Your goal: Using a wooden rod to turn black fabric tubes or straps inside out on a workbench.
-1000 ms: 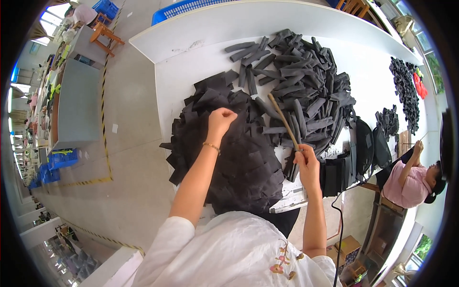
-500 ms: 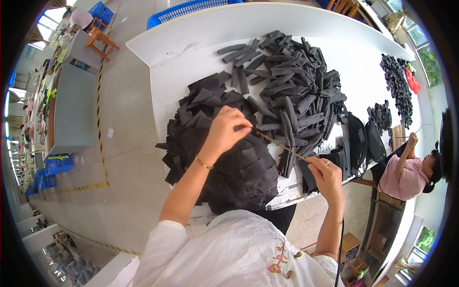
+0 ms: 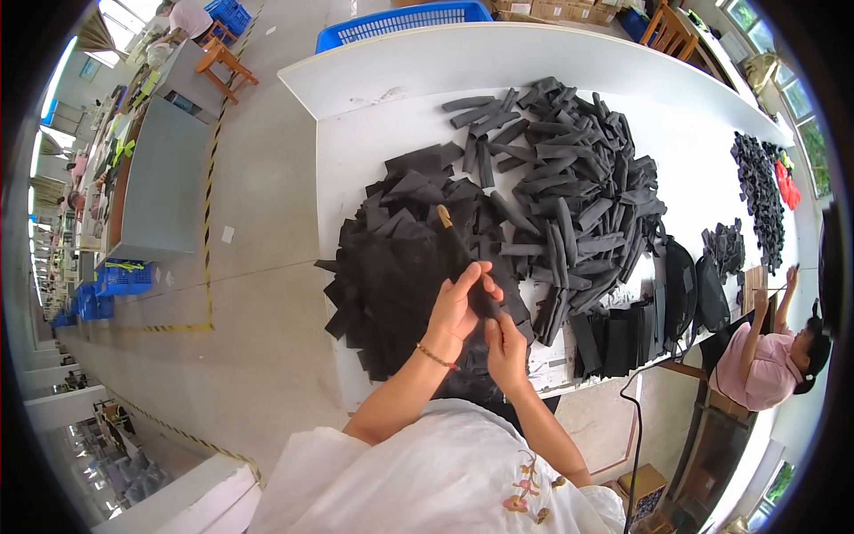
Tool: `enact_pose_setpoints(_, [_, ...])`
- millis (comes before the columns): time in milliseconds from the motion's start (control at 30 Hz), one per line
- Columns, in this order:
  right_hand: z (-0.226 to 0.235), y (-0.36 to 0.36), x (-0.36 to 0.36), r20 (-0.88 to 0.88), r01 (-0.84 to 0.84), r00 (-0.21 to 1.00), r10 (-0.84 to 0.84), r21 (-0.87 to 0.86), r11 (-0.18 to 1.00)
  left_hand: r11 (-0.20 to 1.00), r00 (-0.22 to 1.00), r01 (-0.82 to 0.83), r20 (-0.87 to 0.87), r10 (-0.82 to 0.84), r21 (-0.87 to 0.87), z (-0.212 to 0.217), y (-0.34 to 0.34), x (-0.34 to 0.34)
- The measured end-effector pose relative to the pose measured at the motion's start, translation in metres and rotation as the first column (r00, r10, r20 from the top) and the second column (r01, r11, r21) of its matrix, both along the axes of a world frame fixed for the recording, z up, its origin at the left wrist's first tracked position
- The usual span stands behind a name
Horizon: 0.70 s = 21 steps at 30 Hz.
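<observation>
A narrow black fabric tube [image 3: 464,254] slants away from me over a heap of flat black fabric pieces [image 3: 391,285]. From its far end sticks a brass-coloured rod tip [image 3: 443,215]; the rest of the rod is hidden. My left hand [image 3: 455,311] closes around the tube's middle, palm partly turned up. Just nearer and to the right, my right hand [image 3: 508,356] pinches the near end with thumb and fingers. Right of the heap lies a large pile of rolled black fabric tubes [image 3: 578,178].
A raised white board [image 3: 534,62] edges the white table's far side, with a blue basket [image 3: 400,27] behind it. Black bags [image 3: 680,280] and stacked dark strips [image 3: 623,338] lie at right. A co-worker in pink [image 3: 756,365] works at the far right.
My hands have come together, nearer to me. Earlier the thin rod stretched bare between them; now the black tube covers most of it. My head view has shifted slightly.
</observation>
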State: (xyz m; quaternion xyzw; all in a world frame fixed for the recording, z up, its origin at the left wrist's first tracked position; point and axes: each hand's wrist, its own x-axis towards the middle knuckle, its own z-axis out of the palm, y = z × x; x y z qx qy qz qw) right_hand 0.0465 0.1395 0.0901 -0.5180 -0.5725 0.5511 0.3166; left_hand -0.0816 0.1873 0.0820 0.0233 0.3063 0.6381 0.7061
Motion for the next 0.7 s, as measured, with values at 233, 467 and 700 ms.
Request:
enact_pose_setpoints(233, [-0.012, -0.041, 0.005, 0.207, 0.040, 0.977, -0.058, 0.090, 0.995, 0.977, 0.981, -0.143, -0.155, 0.119, -0.159, 0.007, 0.013, -0.019])
enact_pose_setpoints(467, [0.001, -0.078, 0.058, 0.328, -0.134, 0.936, 0.130, -0.011, 0.991, 0.983, 0.972, -0.142, -0.205, 0.116, -0.115, 0.006, 0.017, -0.032])
enact_pose_setpoints(700, [0.024, -0.109, 0.104, 0.381, -0.122, 0.909, 0.170, -0.148, 0.981, 0.955, 0.975, -0.153, -0.197, 0.104, -0.253, 0.006, 0.018, -0.014])
